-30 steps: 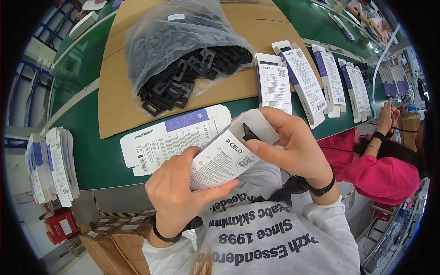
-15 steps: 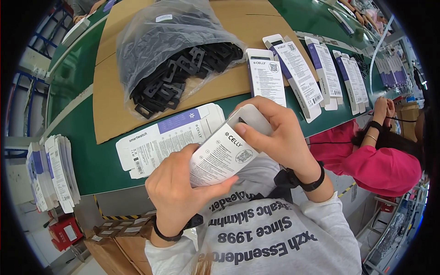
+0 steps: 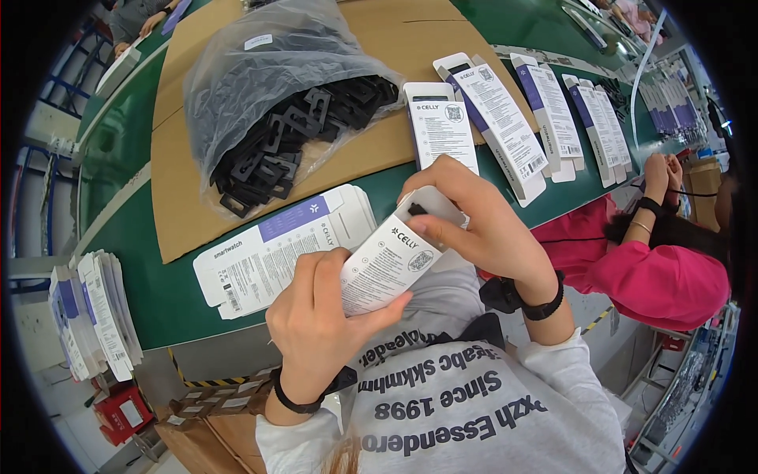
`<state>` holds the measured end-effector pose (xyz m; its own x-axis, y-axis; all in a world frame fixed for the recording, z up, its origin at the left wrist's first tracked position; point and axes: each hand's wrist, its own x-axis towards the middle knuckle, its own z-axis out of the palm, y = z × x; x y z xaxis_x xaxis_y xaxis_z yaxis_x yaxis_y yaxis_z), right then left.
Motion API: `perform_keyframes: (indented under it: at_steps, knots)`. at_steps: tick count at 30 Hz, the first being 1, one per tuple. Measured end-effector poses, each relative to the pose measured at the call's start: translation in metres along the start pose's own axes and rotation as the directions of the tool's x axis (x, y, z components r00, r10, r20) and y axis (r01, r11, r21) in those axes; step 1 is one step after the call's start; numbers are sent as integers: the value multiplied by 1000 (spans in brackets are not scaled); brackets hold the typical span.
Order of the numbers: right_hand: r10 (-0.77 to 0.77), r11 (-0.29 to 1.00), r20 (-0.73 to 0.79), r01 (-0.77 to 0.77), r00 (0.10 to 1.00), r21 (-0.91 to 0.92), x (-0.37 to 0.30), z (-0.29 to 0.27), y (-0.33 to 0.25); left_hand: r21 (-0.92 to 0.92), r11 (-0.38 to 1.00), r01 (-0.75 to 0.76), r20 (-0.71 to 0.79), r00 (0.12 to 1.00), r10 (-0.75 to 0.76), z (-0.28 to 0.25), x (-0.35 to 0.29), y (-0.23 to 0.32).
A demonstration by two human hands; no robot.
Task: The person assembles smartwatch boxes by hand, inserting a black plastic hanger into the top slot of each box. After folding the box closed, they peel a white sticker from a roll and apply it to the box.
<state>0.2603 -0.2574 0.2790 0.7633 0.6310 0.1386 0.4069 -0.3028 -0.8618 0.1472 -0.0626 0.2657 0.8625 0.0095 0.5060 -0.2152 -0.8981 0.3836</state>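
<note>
A white carton box [image 3: 387, 265] is held tilted in front of my chest, its upper end open. My left hand [image 3: 316, 308] wraps round its lower part, thumb along the near edge. At the open end, my right hand [image 3: 474, 221] is closed, fingers behind the raised flap and thumb against a small black plastic piece [image 3: 416, 209] in the mouth. Most of that piece is hidden by the box and thumb. Just beyond my left hand, a flattened white and purple carton [image 3: 276, 245] lies on the green table [image 3: 158, 308].
A clear plastic bag [image 3: 253, 87] of black plastic hanger pieces [image 3: 304, 118] lies on a cardboard sheet [image 3: 442, 39]. Several partly open boxes [image 3: 501, 118] lean at right. Stacked flat cartons [image 3: 99, 316] stand at the left edge. A co-worker in a pink top [image 3: 632, 276] sits at right.
The right thumb and the black piece sit slightly deeper at the box mouth, and the box is turned a little more upright. The view has shifted slightly; both hands keep their hold.
</note>
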Motion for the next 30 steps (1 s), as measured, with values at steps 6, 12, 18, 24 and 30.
perform_keyframes:
  at_steps: [6, 12, 18, 24, 30]
  knots:
    - [75, 990, -40, -69, 996, 125, -5, -1, 6, -11, 997, 81, 78, 994, -80, 0, 1, 5]
    - [235, 822, -25, -185, 972, 538, -39, -6, -5, -336, 823, 458, 303, 880, -366, -7, -8, 5]
    - [210, 863, -155, -109, 965, 493, -54, 22, -8, -721, 495, 484, 287, 860, -423, 19, -21, 25]
    - [133, 990, -166, -124, 977, 66, -61, 41, -13, -856, 334, 396, 144, 801, -581, 33, -19, 31]
    - [-5, 979, -368, -71, 930, -193, -47, 42, 12, -658, 536, 530, 300, 836, -459, 31, -15, 23]
